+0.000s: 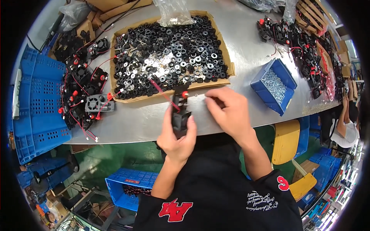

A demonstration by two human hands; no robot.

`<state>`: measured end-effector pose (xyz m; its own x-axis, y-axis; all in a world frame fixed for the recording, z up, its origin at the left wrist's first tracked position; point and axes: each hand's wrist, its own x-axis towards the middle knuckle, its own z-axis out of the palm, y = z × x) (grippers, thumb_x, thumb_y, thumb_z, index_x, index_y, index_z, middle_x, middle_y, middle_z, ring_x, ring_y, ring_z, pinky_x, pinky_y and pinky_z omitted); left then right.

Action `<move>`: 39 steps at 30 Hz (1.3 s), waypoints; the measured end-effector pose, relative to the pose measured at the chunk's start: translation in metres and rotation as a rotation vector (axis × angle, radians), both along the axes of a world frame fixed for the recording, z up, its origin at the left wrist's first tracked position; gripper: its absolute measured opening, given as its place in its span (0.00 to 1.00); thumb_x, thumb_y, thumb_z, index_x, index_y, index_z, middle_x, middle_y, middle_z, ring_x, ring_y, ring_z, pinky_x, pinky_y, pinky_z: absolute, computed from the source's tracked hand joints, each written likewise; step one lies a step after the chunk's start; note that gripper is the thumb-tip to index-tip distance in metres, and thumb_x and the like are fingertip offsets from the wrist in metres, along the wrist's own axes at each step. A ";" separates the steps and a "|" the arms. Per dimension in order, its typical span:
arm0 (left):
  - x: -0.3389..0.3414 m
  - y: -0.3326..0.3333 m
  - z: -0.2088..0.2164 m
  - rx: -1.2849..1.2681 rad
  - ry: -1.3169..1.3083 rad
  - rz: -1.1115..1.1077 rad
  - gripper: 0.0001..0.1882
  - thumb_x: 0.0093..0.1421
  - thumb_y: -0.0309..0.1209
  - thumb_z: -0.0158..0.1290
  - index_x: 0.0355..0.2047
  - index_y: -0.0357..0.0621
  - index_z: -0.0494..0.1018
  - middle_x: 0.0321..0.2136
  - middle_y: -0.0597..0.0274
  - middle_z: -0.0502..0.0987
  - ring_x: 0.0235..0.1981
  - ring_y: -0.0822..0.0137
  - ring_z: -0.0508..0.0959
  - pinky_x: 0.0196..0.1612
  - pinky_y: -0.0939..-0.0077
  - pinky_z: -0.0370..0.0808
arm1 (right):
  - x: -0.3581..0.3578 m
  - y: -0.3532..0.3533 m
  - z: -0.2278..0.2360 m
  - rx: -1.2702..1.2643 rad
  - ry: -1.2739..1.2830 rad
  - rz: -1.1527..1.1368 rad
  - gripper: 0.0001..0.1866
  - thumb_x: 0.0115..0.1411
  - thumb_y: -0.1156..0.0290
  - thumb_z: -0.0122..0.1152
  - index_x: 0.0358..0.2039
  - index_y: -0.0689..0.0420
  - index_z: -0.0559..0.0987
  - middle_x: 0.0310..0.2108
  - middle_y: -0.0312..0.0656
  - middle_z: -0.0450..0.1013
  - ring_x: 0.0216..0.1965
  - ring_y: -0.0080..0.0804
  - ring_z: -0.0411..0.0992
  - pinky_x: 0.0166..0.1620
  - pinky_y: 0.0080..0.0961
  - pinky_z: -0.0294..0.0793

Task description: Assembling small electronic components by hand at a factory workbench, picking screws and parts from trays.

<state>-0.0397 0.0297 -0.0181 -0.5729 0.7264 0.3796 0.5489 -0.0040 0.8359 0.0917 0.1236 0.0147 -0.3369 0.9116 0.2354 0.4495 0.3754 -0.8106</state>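
Observation:
My left hand [178, 143] is closed round a black fan assembly [179, 120] with a red knob and red wires, held upright above the table's near edge. To its right, my right hand [229, 107] hovers over the metal surface, thumb and forefinger curled close together. Whatever those fingertips hold, if anything, is too small or hidden to make out. A tiny ring [196, 94] lies on the table between the two hands. Just beyond them, a shallow cardboard tray [173, 95] is filled with many black rings, silver washers and some screws.
Similar fan assemblies [98, 104] with red wires are heaped at the left, beside a blue perforated crate [42, 96]. At right stands a blue bin [268, 90] of small silver parts, with more assemblies [308, 57] behind it. A clear plastic bag [173, 11] overlaps the tray's far edge.

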 end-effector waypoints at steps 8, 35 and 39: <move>-0.009 0.000 -0.011 0.056 -0.212 0.013 0.29 0.52 0.24 0.64 0.53 0.27 0.68 0.28 0.57 0.81 0.25 0.74 0.80 0.31 0.79 0.77 | -0.032 0.011 0.005 0.013 -0.489 0.102 0.06 0.52 0.74 0.59 0.29 0.63 0.80 0.26 0.51 0.77 0.29 0.50 0.76 0.36 0.40 0.75; -0.011 0.002 -0.010 0.100 -0.077 0.009 0.29 0.50 0.26 0.64 0.52 0.33 0.70 0.27 0.56 0.81 0.21 0.65 0.82 0.25 0.74 0.77 | -0.032 0.018 0.028 0.092 -0.757 0.416 0.08 0.50 0.73 0.56 0.26 0.65 0.77 0.27 0.54 0.76 0.31 0.54 0.76 0.39 0.45 0.75; -0.012 0.002 -0.009 0.103 -0.067 0.011 0.29 0.49 0.25 0.63 0.52 0.33 0.70 0.26 0.57 0.81 0.20 0.65 0.82 0.25 0.75 0.77 | -0.025 0.024 0.030 0.203 -0.813 0.457 0.08 0.48 0.72 0.57 0.24 0.66 0.76 0.26 0.54 0.76 0.30 0.55 0.75 0.37 0.45 0.75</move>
